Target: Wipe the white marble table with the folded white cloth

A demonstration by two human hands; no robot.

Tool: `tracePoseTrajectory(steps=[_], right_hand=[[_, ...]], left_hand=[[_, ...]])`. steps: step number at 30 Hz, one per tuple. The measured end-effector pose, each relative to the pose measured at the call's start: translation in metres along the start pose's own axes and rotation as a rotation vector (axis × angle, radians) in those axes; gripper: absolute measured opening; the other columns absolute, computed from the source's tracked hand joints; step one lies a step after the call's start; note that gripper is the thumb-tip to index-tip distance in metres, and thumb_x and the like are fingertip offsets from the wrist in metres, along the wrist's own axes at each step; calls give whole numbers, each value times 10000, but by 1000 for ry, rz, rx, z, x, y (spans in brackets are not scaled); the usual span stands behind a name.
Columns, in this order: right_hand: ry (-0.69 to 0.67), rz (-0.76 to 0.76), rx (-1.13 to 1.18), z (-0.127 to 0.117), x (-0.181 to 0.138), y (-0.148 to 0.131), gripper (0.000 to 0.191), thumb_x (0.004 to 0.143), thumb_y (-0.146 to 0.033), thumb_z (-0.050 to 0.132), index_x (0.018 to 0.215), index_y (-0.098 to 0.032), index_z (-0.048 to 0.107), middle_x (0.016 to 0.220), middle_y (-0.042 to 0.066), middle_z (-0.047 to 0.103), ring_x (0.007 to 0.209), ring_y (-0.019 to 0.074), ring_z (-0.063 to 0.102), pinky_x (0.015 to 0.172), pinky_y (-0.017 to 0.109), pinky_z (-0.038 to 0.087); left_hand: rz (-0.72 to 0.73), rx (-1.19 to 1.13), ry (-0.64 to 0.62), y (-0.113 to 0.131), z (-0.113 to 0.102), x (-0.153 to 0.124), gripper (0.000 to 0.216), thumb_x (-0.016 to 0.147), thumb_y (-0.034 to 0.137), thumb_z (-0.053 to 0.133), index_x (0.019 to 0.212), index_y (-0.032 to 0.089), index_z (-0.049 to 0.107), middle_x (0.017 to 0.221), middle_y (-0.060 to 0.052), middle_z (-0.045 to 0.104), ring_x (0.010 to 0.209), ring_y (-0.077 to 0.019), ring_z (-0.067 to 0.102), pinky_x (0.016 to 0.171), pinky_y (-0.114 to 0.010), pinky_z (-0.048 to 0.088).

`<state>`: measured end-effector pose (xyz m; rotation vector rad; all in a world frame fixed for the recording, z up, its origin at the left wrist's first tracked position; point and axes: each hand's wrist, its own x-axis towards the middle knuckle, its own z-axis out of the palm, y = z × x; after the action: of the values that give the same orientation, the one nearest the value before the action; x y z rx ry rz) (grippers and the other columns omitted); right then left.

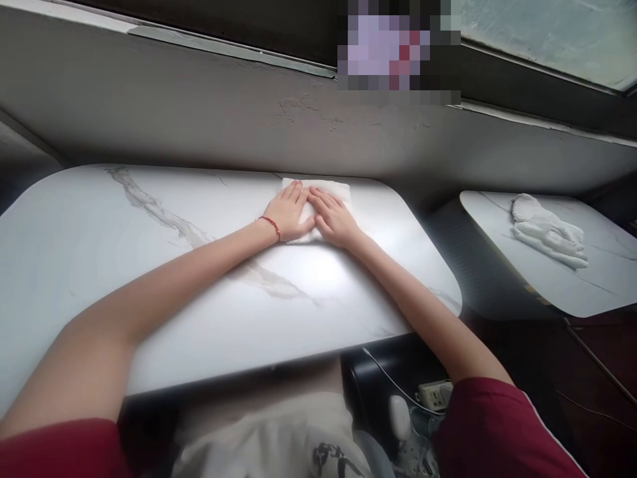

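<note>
Both of my hands lie flat on a folded white cloth [311, 236] near the far edge of a white marble-patterned table [199, 325]. My left hand [288, 209], with a red bracelet at the wrist, presses on the cloth's left part, fingers stretched out. On the right part rests my right hand [333, 216], its fingers also extended and the fingertips close to those of the left. The cloth's far edge and a strip of its near edge show around the hands; the rest is covered.
A second marble-patterned table [612, 279] stands to the right across a gap, with a crumpled white cloth [547, 229] on it. A wall [223, 119] runs along the far side. Below the near edge are a power strip [432, 395] and a white cable [393, 382].
</note>
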<state>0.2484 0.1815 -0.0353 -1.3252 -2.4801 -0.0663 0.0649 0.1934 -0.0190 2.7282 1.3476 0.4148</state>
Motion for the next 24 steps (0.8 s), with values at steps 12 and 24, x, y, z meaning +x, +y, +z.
tracePoseTrajectory(steps=[12, 24], right_hand=[[-13, -18, 95, 18, 70, 23, 569, 1013, -402, 253, 1496, -169, 444, 1595, 98, 433, 1490, 303, 365, 1208, 516, 300], [-30, -5, 103, 10, 73, 21, 590, 917, -278, 319, 1477, -151, 458, 1590, 79, 443, 1484, 268, 376, 1207, 464, 322]], left_hand=[[-99, -15, 68, -46, 2, 28, 705, 956, 432, 396, 1496, -20, 362, 1596, -238, 350, 1500, -369, 289, 1241, -472, 200], [-119, -24, 73, -46, 5, 31, 728, 950, 444, 394, 1512, -14, 342, 1608, -240, 335, 1508, -375, 266, 1242, -509, 185]])
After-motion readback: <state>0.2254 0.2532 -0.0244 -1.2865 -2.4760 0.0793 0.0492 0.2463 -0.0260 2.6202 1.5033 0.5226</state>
